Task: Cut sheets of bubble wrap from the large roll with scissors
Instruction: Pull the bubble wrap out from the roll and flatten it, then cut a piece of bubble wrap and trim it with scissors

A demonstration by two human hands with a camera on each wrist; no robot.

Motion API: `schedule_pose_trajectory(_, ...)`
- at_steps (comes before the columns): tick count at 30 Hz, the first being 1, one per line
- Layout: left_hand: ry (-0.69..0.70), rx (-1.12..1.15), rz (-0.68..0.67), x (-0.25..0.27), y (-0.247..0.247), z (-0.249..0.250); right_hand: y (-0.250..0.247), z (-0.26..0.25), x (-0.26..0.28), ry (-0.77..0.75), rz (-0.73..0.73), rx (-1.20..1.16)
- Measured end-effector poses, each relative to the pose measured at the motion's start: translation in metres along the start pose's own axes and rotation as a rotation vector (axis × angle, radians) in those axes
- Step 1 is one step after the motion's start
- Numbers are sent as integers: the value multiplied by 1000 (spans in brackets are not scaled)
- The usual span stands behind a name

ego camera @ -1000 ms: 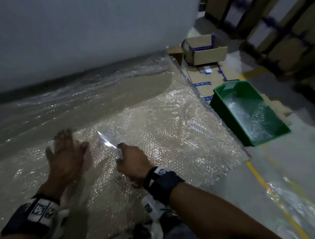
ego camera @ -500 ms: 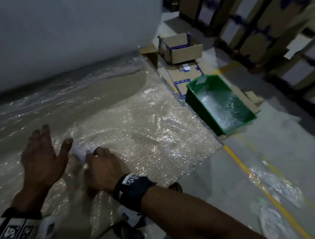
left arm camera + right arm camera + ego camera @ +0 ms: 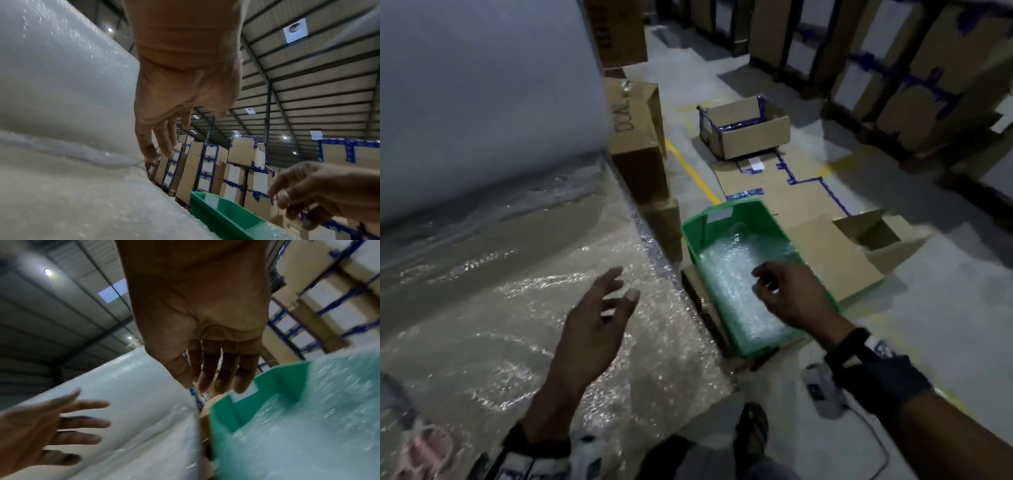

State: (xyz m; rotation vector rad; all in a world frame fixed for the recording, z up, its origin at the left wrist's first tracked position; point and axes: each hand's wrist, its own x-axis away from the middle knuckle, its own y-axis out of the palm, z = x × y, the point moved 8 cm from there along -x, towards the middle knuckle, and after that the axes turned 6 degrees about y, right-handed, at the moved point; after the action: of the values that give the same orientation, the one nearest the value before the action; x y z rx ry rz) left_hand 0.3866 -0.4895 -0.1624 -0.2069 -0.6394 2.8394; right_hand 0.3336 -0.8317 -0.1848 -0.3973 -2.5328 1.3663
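Note:
The large white bubble wrap roll point(image 3: 482, 102) fills the upper left, and its unrolled sheet point(image 3: 534, 291) lies across the floor in front of it. My left hand point(image 3: 616, 291) hovers above the sheet's right part, fingers spread and holding nothing. My right hand point(image 3: 767, 284) hangs over the green bin point(image 3: 726, 209), fingers loosely bent and empty. The bin holds cut bubble wrap point(image 3: 732, 274). Both wrist views show bare palms: left hand point(image 3: 162, 146), right hand point(image 3: 213, 382). A blurred pinkish object point(image 3: 424, 448) lies at the lower left; I cannot tell whether it is the scissors.
Tall cardboard boxes point(image 3: 640, 137) stand against the roll's right end. An open box point(image 3: 743, 133) and flattened cardboard point(image 3: 825, 246) lie beyond the bin. A yellow floor line point(image 3: 691, 171) runs past. Stacked cartons point(image 3: 893, 68) line the back right. A sandalled foot point(image 3: 753, 431) is near the sheet's edge.
One second ago my right hand held a bladed tool on the sheet beside my left hand. Now that hand is empty and has moved right over the green bin; the left hand lifted.

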Motion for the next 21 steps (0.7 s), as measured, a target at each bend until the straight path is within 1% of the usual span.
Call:
schedule_pose_trajectory(2, -47, 45, -12, -11, 39, 14, -30, 39, -34, 61, 24, 127)
schedule_pose_trajectory(4, -59, 38, -6, -21, 67, 20, -44, 64, -64, 79, 36, 230)
schedule_pose_trajectory(5, -73, 32, -1, -25, 78, 18, -44, 71, -77, 84, 23, 299)
schedule_pose_trajectory(7, -129, 48, 9, -31, 95, 11, -36, 81, -98, 113, -47, 421)
schedule_pose_trajectory(9, -172, 47, 0, -34, 109, 5, -26, 90, -107, 156, -118, 466)
schedule_pose_trajectory(10, -185, 42, 0, -35, 115, 4, -23, 94, -110, 159, -132, 466)
schedule_pose_trajectory(14, -228, 18, 31, -35, 123, 1, -33, 102, -112, 150, -40, 404)
schedule_pose_trajectory(16, -235, 8, 36, -32, 123, -1, -40, 100, -113, 124, -36, 328)
schedule_pose_trajectory(19, -236, 35, 35, -27, 121, 0, -52, 88, -108, 70, -63, 129)
schedule_pose_trajectory(21, -228, 89, 36, -25, 120, 3, -63, 79, -104, 67, -55, -33)
